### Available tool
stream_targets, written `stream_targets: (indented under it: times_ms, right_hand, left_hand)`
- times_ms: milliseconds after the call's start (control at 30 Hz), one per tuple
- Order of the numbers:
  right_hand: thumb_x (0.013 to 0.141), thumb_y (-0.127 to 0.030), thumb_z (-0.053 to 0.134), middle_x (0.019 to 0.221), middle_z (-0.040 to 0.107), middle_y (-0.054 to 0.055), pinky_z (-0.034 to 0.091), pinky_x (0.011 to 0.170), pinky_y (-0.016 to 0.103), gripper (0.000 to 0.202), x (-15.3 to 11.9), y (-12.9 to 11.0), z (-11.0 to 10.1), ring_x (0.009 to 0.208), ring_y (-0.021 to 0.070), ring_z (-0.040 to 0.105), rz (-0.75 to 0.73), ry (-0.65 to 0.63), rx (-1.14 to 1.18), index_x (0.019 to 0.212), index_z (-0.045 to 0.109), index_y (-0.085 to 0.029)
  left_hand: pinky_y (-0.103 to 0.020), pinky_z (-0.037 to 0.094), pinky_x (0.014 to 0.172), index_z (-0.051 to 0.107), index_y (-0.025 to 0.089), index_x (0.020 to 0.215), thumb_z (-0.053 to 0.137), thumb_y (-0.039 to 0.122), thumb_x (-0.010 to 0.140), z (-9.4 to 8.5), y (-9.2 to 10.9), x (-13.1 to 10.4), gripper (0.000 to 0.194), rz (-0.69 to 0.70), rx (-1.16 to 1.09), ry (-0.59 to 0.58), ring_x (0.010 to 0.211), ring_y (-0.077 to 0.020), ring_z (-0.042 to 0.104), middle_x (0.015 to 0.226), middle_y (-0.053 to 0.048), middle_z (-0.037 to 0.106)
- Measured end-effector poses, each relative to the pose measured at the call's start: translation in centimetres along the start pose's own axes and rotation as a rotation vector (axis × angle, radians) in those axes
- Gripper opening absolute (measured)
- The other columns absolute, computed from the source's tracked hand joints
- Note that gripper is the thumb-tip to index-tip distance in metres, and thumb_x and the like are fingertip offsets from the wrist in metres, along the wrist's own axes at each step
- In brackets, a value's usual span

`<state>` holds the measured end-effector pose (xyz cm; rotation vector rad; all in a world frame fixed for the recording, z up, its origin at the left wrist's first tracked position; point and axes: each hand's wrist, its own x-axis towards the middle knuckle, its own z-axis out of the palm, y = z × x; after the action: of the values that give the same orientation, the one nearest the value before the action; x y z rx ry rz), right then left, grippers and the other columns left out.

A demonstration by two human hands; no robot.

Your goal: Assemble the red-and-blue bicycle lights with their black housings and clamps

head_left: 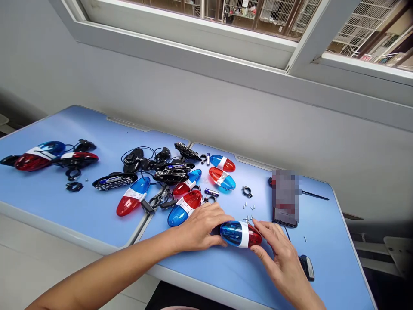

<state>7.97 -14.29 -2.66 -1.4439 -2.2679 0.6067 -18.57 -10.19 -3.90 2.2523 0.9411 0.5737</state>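
Observation:
A blue, white and red oval light (240,234) is held between both hands just above the blue table's front part. My left hand (203,228) grips its blue end with thumb and fingers. My right hand (279,249) has thumb and fingers on its red end. Several small screws (248,217) lie just behind the light. A red and blue cover (184,209) rests beside my left hand, with a battery (211,192) behind it. Near my right wrist is a small black part (307,267).
Open black housings (174,172) with batteries, cables and clamps crowd the middle of the blue table (335,241). More covers (222,178) lie behind. Assembled lights (40,156) sit far left. A black ring clamp (247,191) and a blurred dark object (285,198) are at right.

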Motion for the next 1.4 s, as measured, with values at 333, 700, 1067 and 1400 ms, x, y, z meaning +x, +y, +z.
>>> stream_targets:
  times_ms: [333,700,1067,1400]
  right_hand:
    - [0.091,-0.039,0.058,0.109,0.065,0.009,0.054,0.079,0.04,0.037,-1.1,0.0,1.4,0.098,0.0256,0.06,-0.012,0.108,-0.005,0.127,0.061,-0.028]
    - [0.086,-0.034,0.063,0.104,0.065,0.007,0.048,0.061,0.032,0.034,0.0,-1.9,0.3,0.093,0.0253,0.059,0.065,0.054,-0.124,0.119,0.065,-0.032]
    - [0.082,-0.022,0.067,0.111,0.067,0.002,0.048,0.089,0.035,0.04,-0.7,-1.2,1.7,0.099,0.0202,0.062,0.247,0.058,0.424,0.121,0.065,-0.028]
    - [0.074,-0.019,0.066,0.105,0.071,0.004,0.051,0.083,0.036,0.05,-1.1,-0.7,2.3,0.083,0.0189,0.062,0.346,0.141,0.636,0.124,0.065,-0.022]
  left_hand:
    - [-0.037,0.042,0.08,0.049,0.018,0.134,0.066,0.064,0.079,1.0,0.3,-0.5,0.074,-0.01,0.129,0.009,0.09,-0.0262,0.056,0.105,-0.01,0.063]
    - [-0.047,0.04,0.094,0.04,0.017,0.138,0.052,0.071,0.083,2.1,0.7,-0.9,0.078,0.026,0.267,0.003,0.101,-0.0295,0.053,0.115,-0.014,0.06]
    - [-0.049,0.038,0.098,0.042,0.021,0.138,0.057,0.039,0.092,1.9,1.2,-1.3,0.052,0.001,0.354,0.022,0.109,-0.0294,0.053,0.121,-0.012,0.06]
    - [-0.044,0.042,0.102,0.039,0.023,0.137,0.052,0.036,0.096,2.0,2.8,0.7,0.044,-0.032,0.132,-0.145,0.119,-0.0273,0.051,0.131,-0.012,0.053]
